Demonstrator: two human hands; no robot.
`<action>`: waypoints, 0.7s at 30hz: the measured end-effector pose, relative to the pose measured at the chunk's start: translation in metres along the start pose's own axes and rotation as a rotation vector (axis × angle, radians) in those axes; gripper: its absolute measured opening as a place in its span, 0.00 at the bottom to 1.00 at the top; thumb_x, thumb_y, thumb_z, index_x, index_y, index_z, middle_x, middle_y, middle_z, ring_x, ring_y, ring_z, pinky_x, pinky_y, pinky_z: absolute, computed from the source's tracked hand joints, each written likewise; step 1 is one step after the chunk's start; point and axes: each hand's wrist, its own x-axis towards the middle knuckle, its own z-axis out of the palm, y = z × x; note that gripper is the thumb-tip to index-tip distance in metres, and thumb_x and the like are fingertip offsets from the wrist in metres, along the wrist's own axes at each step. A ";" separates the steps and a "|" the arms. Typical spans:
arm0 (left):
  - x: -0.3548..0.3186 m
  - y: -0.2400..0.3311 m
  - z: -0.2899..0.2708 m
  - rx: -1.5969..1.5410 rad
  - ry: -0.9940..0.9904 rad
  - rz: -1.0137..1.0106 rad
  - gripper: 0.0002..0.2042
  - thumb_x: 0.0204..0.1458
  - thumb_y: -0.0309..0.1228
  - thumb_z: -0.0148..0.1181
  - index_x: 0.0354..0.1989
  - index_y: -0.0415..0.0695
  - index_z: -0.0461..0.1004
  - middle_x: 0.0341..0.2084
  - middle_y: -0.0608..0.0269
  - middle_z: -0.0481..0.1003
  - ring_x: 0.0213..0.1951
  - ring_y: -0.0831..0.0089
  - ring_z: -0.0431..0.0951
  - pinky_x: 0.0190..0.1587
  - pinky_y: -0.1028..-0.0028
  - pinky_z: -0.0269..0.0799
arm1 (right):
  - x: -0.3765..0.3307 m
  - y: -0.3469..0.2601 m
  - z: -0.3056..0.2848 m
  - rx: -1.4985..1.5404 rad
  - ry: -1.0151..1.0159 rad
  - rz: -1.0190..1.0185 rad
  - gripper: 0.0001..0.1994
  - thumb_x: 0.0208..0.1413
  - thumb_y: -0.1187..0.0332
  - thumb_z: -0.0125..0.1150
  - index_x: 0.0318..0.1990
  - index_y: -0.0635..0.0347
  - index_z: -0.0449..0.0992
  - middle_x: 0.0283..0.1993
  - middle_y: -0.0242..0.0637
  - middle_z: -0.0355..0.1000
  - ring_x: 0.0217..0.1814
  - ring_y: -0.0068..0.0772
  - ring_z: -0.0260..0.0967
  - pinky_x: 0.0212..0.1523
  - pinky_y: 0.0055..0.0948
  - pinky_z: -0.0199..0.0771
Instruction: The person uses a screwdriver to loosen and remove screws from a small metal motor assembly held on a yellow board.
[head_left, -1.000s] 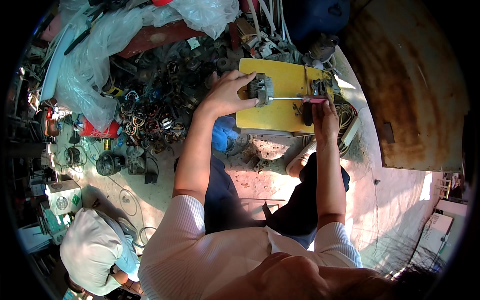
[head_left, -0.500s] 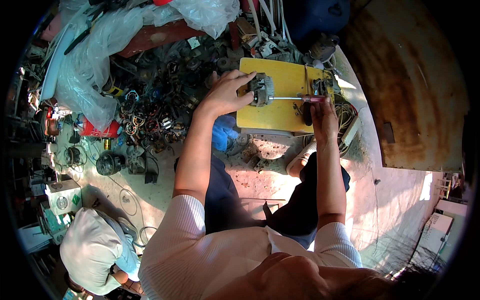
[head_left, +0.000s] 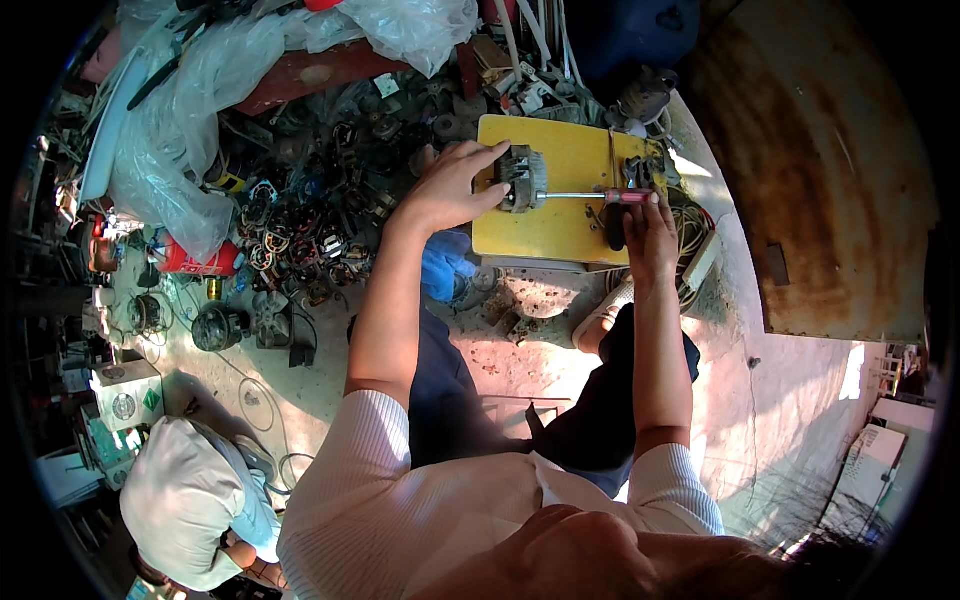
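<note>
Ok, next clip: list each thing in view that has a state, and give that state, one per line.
Left hand: resting on the small grey electric motor, steadying it.
Right hand: gripping the red-handled screwdriver's handle.
Small grey electric motor: lying on its side on the board.
Red-handled screwdriver: horizontal, tip at the motor.
Yellow wooden board: flat, serving as work surface.
Clear plastic sheeting: crumpled over clutter.
</note>
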 end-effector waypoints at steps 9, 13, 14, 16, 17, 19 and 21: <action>-0.002 0.008 -0.004 0.035 -0.028 0.009 0.37 0.50 0.49 0.65 0.72 0.62 0.61 0.61 0.59 0.68 0.68 0.58 0.61 0.73 0.45 0.32 | 0.000 -0.001 -0.001 0.036 -0.017 0.029 0.22 0.70 0.64 0.52 0.69 0.52 0.63 0.57 0.31 0.73 0.58 0.25 0.72 0.57 0.28 0.73; 0.001 0.001 -0.003 -0.001 -0.014 0.004 0.37 0.49 0.48 0.67 0.70 0.62 0.64 0.60 0.60 0.68 0.67 0.58 0.63 0.73 0.45 0.32 | -0.003 -0.006 0.002 -0.008 0.008 0.024 0.20 0.70 0.63 0.52 0.67 0.53 0.66 0.57 0.32 0.72 0.58 0.28 0.72 0.57 0.29 0.74; 0.001 0.003 -0.003 -0.007 -0.014 0.004 0.36 0.50 0.48 0.66 0.70 0.62 0.64 0.60 0.60 0.69 0.66 0.58 0.63 0.73 0.45 0.32 | 0.000 -0.004 -0.002 0.016 -0.004 0.018 0.20 0.70 0.63 0.54 0.66 0.53 0.67 0.56 0.31 0.73 0.58 0.27 0.72 0.55 0.28 0.74; 0.000 0.009 -0.005 -0.017 -0.013 0.005 0.34 0.51 0.47 0.65 0.70 0.61 0.65 0.59 0.60 0.69 0.66 0.58 0.63 0.73 0.45 0.32 | 0.007 0.001 -0.011 0.061 -0.022 0.016 0.20 0.69 0.63 0.55 0.65 0.52 0.68 0.55 0.30 0.73 0.57 0.26 0.73 0.53 0.27 0.75; -0.001 0.011 -0.006 -0.005 -0.010 0.006 0.34 0.51 0.47 0.65 0.69 0.61 0.65 0.59 0.60 0.69 0.66 0.58 0.63 0.73 0.45 0.32 | 0.008 0.003 -0.010 0.080 -0.029 0.021 0.20 0.69 0.63 0.56 0.66 0.51 0.68 0.55 0.29 0.73 0.57 0.26 0.73 0.53 0.26 0.75; -0.003 0.015 -0.006 0.017 -0.004 0.008 0.33 0.53 0.47 0.64 0.69 0.61 0.66 0.59 0.60 0.69 0.66 0.58 0.64 0.73 0.45 0.33 | 0.009 0.003 -0.012 0.076 -0.014 0.039 0.20 0.69 0.64 0.54 0.66 0.51 0.68 0.55 0.29 0.73 0.57 0.27 0.73 0.52 0.27 0.74; -0.002 0.008 -0.004 0.009 -0.011 0.007 0.34 0.51 0.47 0.65 0.70 0.62 0.65 0.59 0.61 0.69 0.66 0.58 0.64 0.73 0.45 0.32 | 0.002 -0.004 -0.001 0.028 0.025 0.068 0.19 0.70 0.67 0.52 0.67 0.52 0.67 0.55 0.29 0.73 0.57 0.27 0.73 0.53 0.27 0.74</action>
